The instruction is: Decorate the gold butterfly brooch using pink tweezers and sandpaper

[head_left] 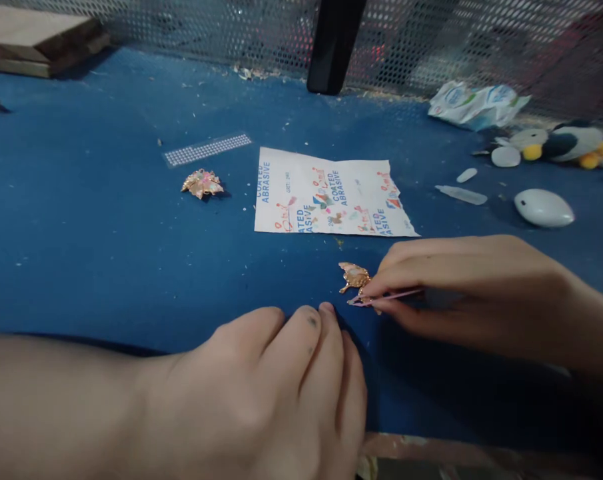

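Observation:
My right hand (456, 287) pinches slim pink tweezers (398, 294), their tips pointing left just above the blue table. Right at its fingertips is a gold, butterfly-shaped ornament (354, 276), partly covered by the fingers. My left hand (276, 380) lies low in the middle with its fingers curled together; their undersides are hidden, and one fingertip comes close to the tweezer tips. Farther off lies a white sheet of abrasive paper (301, 177), back side up, with small coloured bits on it. A second gold ornament (202, 184), leaf-like with pinkish patches, sits to its left.
A strip of small round gems (208, 151) lies behind the second ornament. On the right are a white mouse-shaped object (544, 207), clear flat pieces (462, 195), a plush toy (576, 143) and a crumpled packet (476, 105). A wooden board (36, 37) and mesh stand behind.

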A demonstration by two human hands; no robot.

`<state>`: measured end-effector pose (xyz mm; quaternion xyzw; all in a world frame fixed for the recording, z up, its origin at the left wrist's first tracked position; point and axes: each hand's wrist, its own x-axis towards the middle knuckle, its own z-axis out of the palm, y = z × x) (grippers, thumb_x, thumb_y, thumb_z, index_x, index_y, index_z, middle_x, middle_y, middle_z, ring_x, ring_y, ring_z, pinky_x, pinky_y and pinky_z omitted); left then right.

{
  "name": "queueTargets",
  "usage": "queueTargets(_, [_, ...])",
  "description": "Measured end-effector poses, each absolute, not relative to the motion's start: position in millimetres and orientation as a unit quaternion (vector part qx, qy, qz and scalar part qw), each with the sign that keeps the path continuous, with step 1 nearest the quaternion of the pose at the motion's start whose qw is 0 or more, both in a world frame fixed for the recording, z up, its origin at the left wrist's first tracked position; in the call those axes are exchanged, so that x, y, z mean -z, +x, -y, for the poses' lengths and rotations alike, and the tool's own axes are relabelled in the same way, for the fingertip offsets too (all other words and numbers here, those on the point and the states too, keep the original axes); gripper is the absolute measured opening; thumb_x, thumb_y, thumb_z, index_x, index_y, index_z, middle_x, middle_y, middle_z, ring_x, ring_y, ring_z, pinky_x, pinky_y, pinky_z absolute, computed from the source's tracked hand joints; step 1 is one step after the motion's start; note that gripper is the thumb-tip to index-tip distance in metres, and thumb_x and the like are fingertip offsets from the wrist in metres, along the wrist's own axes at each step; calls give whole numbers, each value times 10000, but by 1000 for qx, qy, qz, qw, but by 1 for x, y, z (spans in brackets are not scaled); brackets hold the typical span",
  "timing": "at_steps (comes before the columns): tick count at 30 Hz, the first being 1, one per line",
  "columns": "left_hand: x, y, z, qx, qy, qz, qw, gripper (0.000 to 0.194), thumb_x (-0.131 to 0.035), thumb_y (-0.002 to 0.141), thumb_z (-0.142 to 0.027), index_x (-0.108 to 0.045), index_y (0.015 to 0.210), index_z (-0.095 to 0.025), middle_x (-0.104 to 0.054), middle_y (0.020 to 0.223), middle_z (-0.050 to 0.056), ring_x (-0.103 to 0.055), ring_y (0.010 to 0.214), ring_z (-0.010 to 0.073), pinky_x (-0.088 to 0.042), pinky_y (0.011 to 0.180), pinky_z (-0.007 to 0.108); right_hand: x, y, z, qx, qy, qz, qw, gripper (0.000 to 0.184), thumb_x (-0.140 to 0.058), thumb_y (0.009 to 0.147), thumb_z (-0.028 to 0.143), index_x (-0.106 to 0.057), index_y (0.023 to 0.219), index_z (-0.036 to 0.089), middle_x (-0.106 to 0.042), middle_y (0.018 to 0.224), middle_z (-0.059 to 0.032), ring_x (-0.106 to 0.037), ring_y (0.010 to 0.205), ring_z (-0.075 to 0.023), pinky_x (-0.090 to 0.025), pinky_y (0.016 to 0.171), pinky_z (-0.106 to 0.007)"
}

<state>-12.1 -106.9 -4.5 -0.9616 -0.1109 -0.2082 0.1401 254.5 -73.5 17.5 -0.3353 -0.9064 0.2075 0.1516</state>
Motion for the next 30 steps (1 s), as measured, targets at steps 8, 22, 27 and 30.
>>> queueTargets(8, [5, -8, 110, 213, -956, 148, 138, 340, -469, 949, -131, -780, 1081, -94, -805, 1058, 131, -761, 849, 275, -610, 533, 346, -19, 251, 74, -204, -335, 906, 159, 128, -643, 945, 170, -762, 982, 200, -787, 961, -1, -735, 863, -69, -549, 785, -125])
queueTargets(22, [16, 0, 99, 200, -952, 220, 70, 391, -513, 990, -336, -748, 1235, -142, -750, 1273, 117, -758, 993, 293, -641, 730, 389, -28, 260, 64, -134, -429, 877, 170, 91, -690, 918, 318, -755, 880, 268, -780, 774, 17, -686, 601, -134, -513, 536, -265])
queueTargets(27, [16, -1, 97, 219, -955, 186, 73, 413, -462, 1010, -330, -732, 1254, -135, -749, 1281, 93, -725, 1051, 272, -612, 798, 380, -27, 263, 61, -152, -444, 867, 170, 64, -702, 903, 317, -752, 875, 290, -775, 761, 25, -667, 575, -148, -542, 557, -289])
queueTargets(30, [15, -1, 96, 195, -964, 172, 56, 391, -465, 1030, -314, -713, 1276, -140, -728, 1327, 70, -694, 1104, 250, -584, 844, 359, -26, 263, 60, -147, -430, 874, 173, 56, -705, 900, 294, -749, 871, 274, -781, 769, 28, -679, 597, -138, -551, 577, -269])
